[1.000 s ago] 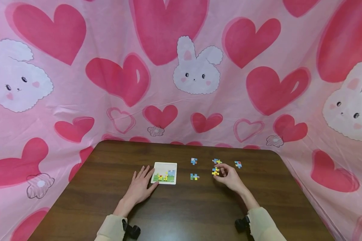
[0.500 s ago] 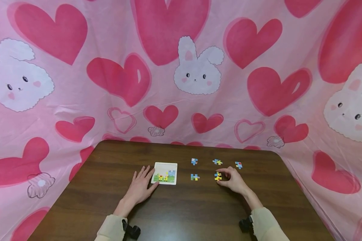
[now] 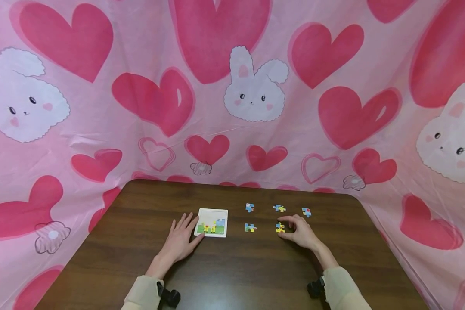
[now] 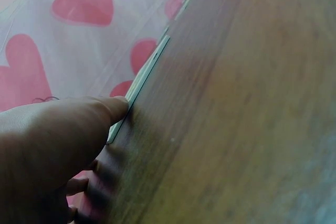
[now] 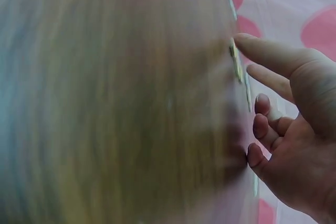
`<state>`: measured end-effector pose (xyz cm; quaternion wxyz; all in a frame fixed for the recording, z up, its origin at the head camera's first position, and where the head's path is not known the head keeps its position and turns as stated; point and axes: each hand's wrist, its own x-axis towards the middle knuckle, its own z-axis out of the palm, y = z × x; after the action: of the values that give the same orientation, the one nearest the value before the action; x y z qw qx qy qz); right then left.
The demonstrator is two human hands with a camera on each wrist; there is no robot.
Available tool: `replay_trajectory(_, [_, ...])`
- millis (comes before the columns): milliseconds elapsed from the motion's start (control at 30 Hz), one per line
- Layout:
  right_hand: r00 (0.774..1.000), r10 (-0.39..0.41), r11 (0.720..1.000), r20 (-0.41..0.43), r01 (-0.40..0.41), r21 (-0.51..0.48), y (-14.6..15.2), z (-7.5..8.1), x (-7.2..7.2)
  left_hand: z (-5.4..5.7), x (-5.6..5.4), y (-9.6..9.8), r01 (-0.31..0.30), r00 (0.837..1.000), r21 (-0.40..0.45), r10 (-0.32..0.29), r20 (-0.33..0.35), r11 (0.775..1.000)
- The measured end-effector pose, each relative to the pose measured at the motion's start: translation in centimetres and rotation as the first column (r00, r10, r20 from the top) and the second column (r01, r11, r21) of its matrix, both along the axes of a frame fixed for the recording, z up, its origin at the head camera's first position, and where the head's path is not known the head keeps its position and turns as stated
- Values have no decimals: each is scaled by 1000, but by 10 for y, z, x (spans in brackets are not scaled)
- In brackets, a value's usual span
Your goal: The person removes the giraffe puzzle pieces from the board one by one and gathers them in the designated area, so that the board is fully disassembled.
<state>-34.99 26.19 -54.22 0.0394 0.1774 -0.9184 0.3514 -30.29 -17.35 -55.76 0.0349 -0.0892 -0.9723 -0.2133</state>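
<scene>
A small white-framed puzzle tray (image 3: 213, 210) lies on the table, its lower part filled with a picture of green ground and yellow figures. My left hand (image 3: 179, 242) rests at its left side, fingers spread, with the thumb (image 4: 118, 109) touching the tray's near edge. Right of it, my right hand (image 3: 303, 235) pinches a yellow and blue puzzle piece (image 3: 280, 227) between thumb and index finger, at table level. In the right wrist view that piece (image 5: 235, 62) shows edge-on beside the thumb, the other fingers loosely bent.
Loose puzzle pieces lie around: one (image 3: 250, 227) between the tray and my right hand, and a far row of one (image 3: 249, 208), a yellow-blue one (image 3: 280, 208) and one with a red spot (image 3: 306, 212). A pink curtain (image 3: 271, 142) hangs behind the brown table (image 3: 232, 267).
My right hand has moved slightly right and nearer me with the puzzle piece, which has been turned and now lies at table level. The left hand and tray stay put.
</scene>
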Motion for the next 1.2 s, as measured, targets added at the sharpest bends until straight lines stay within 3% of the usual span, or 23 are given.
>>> replay_trajectory(233, [999,33,990,19,-30,-136,-18,7,-5,0,0,1,-3,1000,4,3,0,1000])
replay_trajectory(467, [991,125,975,42,-115,-191,-57,13,-9,0,0,0,-5,1000,-3,5,5,1000])
replay_trajectory(667, [979,198,965,50,-186,-185,-99,14,-11,0,0,1,-5,1000,1,5,4,1000])
replay_trajectory(1200, [973,212,973,95,-201,-114,-174,8,-19,2,1,1,2,1000,2,-2,-3,1000])
